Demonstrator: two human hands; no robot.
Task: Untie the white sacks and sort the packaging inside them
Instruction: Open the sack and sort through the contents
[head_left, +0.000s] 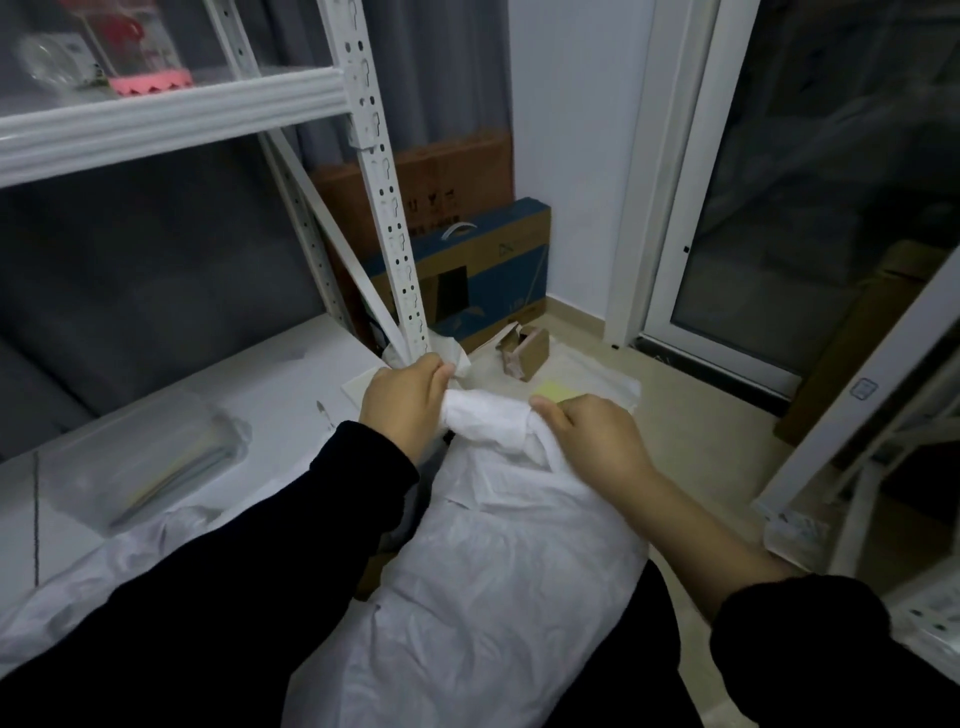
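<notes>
A full white sack (483, 571) lies in front of me, its bunched neck (488, 418) pointing away toward the shelf post. My left hand (402, 400) grips the left side of the twisted neck, fingers curled round the plastic. My right hand (587, 436) pinches the right side of the same neck, thumb on top. A second crumpled white sack (130, 561) lies at the lower left, partly under my left sleeve. What is inside the sacks is hidden.
A white metal shelf post (387, 208) rises just beyond my left hand. A small cardboard box (527, 353) sits on flat white packaging (597, 376) on the floor. A blue carton (488, 270) leans on the wall. A clear plastic box (150, 462) rests on the shelf board, left. The glass door (810, 208) stands right.
</notes>
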